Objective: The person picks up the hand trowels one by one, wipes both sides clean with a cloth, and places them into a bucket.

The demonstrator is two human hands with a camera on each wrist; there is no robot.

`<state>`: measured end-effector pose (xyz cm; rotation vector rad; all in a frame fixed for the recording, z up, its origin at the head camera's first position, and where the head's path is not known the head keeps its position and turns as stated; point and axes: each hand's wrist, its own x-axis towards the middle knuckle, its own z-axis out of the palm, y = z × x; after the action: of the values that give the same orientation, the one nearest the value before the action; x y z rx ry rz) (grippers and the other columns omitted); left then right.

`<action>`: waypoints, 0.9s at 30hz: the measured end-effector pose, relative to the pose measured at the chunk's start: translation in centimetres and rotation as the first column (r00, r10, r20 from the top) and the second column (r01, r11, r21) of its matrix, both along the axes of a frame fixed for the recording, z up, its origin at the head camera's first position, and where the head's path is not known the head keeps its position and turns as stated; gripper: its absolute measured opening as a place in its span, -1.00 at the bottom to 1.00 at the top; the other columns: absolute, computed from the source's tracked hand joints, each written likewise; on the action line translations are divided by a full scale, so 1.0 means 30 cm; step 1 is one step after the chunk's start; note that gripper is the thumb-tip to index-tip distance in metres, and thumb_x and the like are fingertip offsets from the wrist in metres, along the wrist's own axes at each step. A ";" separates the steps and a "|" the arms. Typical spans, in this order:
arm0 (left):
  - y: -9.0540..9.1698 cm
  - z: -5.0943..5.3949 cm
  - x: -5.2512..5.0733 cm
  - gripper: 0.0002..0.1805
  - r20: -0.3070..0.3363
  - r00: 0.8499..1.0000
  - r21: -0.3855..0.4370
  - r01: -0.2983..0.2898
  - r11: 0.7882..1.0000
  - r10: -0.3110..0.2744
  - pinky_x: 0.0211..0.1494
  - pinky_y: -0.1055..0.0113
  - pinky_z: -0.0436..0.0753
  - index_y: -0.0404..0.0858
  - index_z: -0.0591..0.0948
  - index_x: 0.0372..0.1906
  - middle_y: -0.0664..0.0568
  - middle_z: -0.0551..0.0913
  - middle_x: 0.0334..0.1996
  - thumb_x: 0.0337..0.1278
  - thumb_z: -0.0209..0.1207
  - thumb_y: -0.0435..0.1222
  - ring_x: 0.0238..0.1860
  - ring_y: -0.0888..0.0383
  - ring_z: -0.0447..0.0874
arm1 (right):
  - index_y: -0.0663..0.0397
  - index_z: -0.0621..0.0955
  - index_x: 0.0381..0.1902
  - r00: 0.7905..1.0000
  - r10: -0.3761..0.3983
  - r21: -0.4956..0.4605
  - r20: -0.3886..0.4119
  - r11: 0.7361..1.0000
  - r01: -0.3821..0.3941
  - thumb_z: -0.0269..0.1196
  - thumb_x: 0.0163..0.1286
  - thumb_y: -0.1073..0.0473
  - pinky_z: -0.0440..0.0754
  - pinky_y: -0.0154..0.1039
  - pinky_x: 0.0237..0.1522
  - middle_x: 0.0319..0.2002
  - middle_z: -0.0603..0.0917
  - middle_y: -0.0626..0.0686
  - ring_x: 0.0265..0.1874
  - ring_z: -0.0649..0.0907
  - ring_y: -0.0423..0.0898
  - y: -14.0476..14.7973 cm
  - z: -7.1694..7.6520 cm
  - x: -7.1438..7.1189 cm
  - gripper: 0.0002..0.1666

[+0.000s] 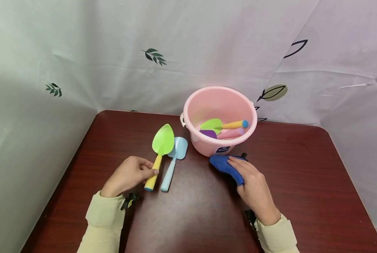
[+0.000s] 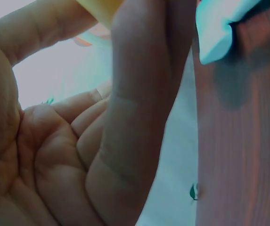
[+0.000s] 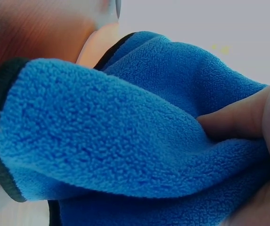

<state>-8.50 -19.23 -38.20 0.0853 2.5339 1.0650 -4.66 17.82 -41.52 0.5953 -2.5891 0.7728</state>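
Between thumb and fingers, my left hand [image 1: 129,175] pinches the yellow handle of a toy trowel [image 1: 163,140] with a bright green pointed blade. The trowel's blade overlaps that of a light blue toy shovel [image 1: 169,175] lying on the table. On the right, my right hand [image 1: 253,186] grips a folded blue cloth [image 1: 224,164] in front of the pink bucket [image 1: 201,143]. The right wrist view shows the thumb pressed into the fluffy cloth [image 3: 92,127], which has dark edging. In the left wrist view, only a bit of the yellow handle [image 2: 102,9] shows at the top.
Inside the bucket lie another green trowel [image 1: 212,124] with a yellow handle and a purple tool [image 1: 208,133] beside a pink handle [image 1: 232,133]. The brown table [image 1: 302,168] meets pale, leaf-patterned curtains [image 1: 118,59] at the back and sides.
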 end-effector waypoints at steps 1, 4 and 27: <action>0.003 0.003 0.001 -0.69 -0.005 1.000 -0.004 0.009 1.000 -0.009 -0.29 0.26 0.56 -0.32 0.73 -0.18 0.10 0.67 -0.52 0.13 0.38 -0.14 -0.46 0.18 0.60 | 0.18 0.66 0.16 1.000 -0.001 -0.002 0.000 1.000 0.001 0.06 -0.24 0.71 0.38 -0.36 0.30 0.18 0.66 0.06 0.17 0.62 0.05 0.000 -0.001 0.000 -0.10; 0.011 0.009 0.000 -0.77 -0.031 0.999 -0.014 0.037 0.999 -0.037 -0.31 0.28 0.54 -0.26 0.76 -0.24 0.13 0.65 -0.55 0.09 0.37 -0.18 -0.47 0.19 0.58 | 0.18 0.66 0.16 1.000 -0.001 -0.009 -0.001 1.000 0.001 0.04 -0.25 0.71 0.30 -0.46 0.31 0.18 0.66 0.06 0.17 0.62 0.05 0.001 -0.002 0.000 -0.09; 0.017 0.007 0.024 -0.88 -0.071 0.986 0.035 0.153 0.988 -0.151 -0.40 0.34 0.62 -0.10 0.81 -0.31 0.22 0.69 -0.56 -0.02 0.41 -0.25 -0.49 0.23 0.64 | 0.18 0.66 0.16 1.000 -0.007 -0.027 -0.004 1.000 0.007 0.07 -0.23 0.73 0.18 -0.58 0.31 0.18 0.66 0.06 0.16 0.62 0.05 0.002 0.001 0.001 -0.10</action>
<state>-7.78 -18.73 -37.98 0.3258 2.5195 1.0687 -4.63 17.89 -41.50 0.5789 -2.5715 0.8024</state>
